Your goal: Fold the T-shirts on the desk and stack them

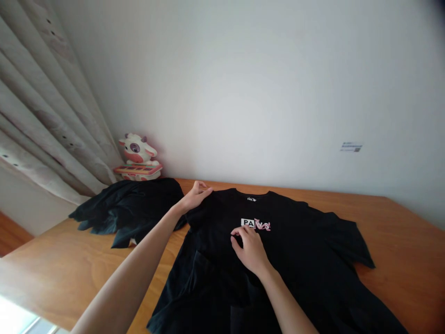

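A black T-shirt (292,250) lies spread on the wooden table, its neckline toward the wall and a white-and-pink print across the chest. Its right-hand sleeve is stretched out flat, while the cloth at lower left is wrinkled. My left hand (196,195) is closed at the left shoulder of the shirt, fingers pinched on the fabric's edge. Just below the chest print is my right hand (251,249), fingers loosely bent and thumb apart from them, with nothing visible between. Whether it touches the cloth I cannot tell.
Dark clothing (139,208) lies in a heap on the left of the wooden table (403,241). Behind it stands a cow-shaped toy keyboard (137,157) against the wall. A patterned curtain (45,102) hangs at far left. The wall carries a small printed label (351,147).
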A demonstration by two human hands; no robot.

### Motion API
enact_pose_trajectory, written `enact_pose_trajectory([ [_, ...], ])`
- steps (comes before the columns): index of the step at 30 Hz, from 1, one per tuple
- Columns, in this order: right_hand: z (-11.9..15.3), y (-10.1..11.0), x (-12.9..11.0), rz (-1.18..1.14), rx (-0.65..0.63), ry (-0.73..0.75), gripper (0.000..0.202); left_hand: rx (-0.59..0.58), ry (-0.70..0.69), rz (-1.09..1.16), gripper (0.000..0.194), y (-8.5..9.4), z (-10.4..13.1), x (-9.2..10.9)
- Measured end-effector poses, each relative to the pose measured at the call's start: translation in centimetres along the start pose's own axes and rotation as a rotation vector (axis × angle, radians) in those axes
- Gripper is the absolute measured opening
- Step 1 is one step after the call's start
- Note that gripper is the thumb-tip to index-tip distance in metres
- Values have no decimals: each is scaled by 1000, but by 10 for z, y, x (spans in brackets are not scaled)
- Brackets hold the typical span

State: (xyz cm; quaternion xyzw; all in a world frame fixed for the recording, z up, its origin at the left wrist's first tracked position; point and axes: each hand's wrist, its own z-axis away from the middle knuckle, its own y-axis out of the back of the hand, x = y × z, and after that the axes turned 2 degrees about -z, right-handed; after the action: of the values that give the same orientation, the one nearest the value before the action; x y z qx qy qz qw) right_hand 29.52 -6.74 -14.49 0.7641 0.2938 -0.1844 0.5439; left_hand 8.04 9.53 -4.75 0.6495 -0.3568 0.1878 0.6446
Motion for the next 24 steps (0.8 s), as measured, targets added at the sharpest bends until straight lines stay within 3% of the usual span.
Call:
enact_pose_trajectory([
  [2, 0, -3, 3, -15, 32, -2, 17, -76, -159, 246, 50, -4, 6, 10],
  [4, 0, -5, 6, -22, 66, -6, 23, -31, -216, 291, 52, -7, 9, 10],
  [7, 0, -7, 7, -19, 99, -1, 25, 93, -102, 15, 51, -11, 14, -4],
  [12, -1, -8, 5, -7, 104, 7, 23, -83, -7, -401, 60, -26, 31, -21],
  [14, -1, -8, 5, -10, 104, 2, 23, -120, -37, -512, 64, -34, 39, -14],
  [17, -1, -7, 5, -33, 115, -6, 25, -45, -86, -596, 76, -44, 50, 8],
  [20, -1, -8, 6, -63, 127, -5, 25, 20, -143, -661, 76, -51, 67, 27],
  [24, -1, -9, 9, -56, 132, 18, 20, 65, -152, -650, 69, -62, 94, 20],
])
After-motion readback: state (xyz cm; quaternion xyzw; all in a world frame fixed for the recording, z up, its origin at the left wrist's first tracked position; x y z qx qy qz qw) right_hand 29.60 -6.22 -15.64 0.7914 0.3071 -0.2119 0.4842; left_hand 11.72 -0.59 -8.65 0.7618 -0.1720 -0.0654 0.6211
